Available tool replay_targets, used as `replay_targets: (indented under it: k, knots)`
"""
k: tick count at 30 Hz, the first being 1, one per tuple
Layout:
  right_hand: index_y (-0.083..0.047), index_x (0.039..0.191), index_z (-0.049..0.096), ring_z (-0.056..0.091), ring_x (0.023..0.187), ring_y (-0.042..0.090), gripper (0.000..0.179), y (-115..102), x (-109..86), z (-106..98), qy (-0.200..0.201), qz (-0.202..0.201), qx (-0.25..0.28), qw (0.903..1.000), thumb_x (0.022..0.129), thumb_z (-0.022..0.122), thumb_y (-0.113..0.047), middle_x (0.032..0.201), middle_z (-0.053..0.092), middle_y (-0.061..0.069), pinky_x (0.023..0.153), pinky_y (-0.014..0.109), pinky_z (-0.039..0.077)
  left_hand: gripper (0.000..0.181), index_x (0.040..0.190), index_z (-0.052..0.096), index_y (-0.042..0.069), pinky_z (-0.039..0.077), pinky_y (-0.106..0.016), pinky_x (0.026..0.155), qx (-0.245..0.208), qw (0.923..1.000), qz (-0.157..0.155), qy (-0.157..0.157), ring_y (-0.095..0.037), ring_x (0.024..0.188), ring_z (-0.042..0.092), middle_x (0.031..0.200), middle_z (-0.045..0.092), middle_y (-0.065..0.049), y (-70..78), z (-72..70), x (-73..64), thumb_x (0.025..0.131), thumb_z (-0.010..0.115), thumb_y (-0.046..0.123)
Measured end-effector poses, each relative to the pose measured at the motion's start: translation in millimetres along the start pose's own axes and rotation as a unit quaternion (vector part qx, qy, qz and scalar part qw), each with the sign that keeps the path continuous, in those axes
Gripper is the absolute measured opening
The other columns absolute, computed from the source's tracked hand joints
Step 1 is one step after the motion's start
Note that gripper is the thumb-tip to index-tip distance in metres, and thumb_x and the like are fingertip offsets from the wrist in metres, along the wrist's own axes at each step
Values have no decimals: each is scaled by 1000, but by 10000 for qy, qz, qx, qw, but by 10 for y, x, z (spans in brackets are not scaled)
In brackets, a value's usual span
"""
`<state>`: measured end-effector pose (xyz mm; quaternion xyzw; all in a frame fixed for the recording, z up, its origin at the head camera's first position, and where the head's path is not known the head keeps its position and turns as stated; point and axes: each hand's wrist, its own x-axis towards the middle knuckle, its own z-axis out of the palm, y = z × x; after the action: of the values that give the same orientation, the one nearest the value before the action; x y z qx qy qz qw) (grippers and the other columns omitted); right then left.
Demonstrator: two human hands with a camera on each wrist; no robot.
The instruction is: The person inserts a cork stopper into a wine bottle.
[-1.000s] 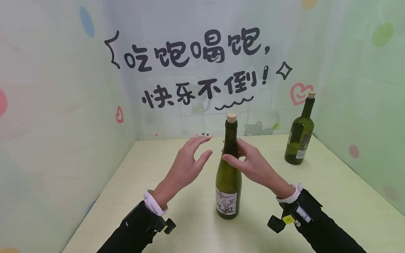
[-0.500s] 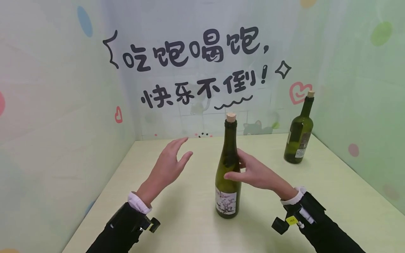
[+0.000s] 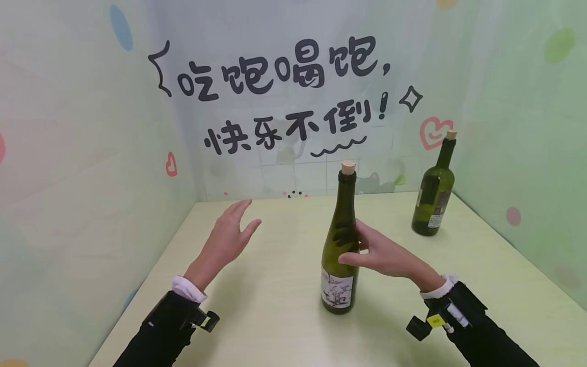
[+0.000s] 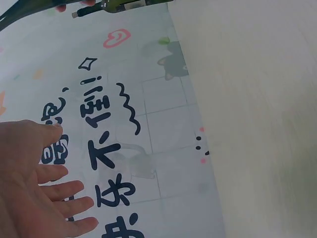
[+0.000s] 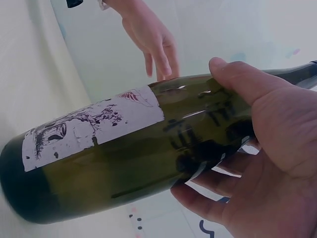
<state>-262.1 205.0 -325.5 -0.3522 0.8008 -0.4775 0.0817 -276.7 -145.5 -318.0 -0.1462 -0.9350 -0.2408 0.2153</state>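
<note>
A tall green wine bottle stands nearly upright, with a cork in its mouth and a white label of pink blossoms low on its body. My right hand grips it below the neck, thumb on the near side and fingers behind the glass. Whether its base touches the table, I cannot tell. In the right wrist view the thumb and fingers curl round the bottle. To its left, my left hand hovers over the table with loosely extended fingers, holding nothing.
A second corked green bottle stands at the back right, near the right wall. The pale table is enclosed by printed walls on the left, back and right. Dark lettering covers the back wall.
My left hand has drawn away from the bottle to the left. My right hand has slid lower from the neck onto the body, and the bottle has shifted slightly right with it.
</note>
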Motion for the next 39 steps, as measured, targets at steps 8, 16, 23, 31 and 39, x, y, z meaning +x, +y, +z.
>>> replay_targets:
  k: [8,16,23,31,39]
  knots:
    - [-14,142,34,54,116,31,63,105,-134,-153,181,53,-61,9998,89,67,-28,126,54,8,93,44,45,63,145,40,-1,28,-49,108,121,9998,-183,-10,-35,134,37,145,42,-18,-176,-14,-3,95,58,33]
    - [-12,142,35,54,117,34,63,231,-231,-310,369,148,-47,9992,90,66,-27,129,54,11,93,44,46,67,147,36,-1,26,-52,108,226,9989,-361,-213,-37,136,33,147,37,-19,-243,-50,15,95,57,35]
    - [-10,145,32,51,119,39,65,320,-272,-424,488,277,23,9984,91,65,-26,132,51,15,93,49,45,67,148,35,-1,25,-53,108,268,9982,-484,-235,-37,136,32,148,36,-20,-262,-67,-9,95,58,34]
    - [-8,147,30,47,124,41,66,436,-278,-573,645,345,-78,9973,92,63,-26,136,48,15,94,52,43,68,148,34,-1,22,-55,108,332,9978,-513,-255,-38,137,29,149,33,-21,-301,-61,-6,95,58,34]
    - [-8,150,23,39,130,40,71,590,-265,-748,818,489,-208,9952,94,61,-28,142,42,15,98,57,37,69,149,33,-1,22,-55,108,357,9973,-565,-312,-39,137,29,150,32,-21,-340,-52,-8,95,58,33]
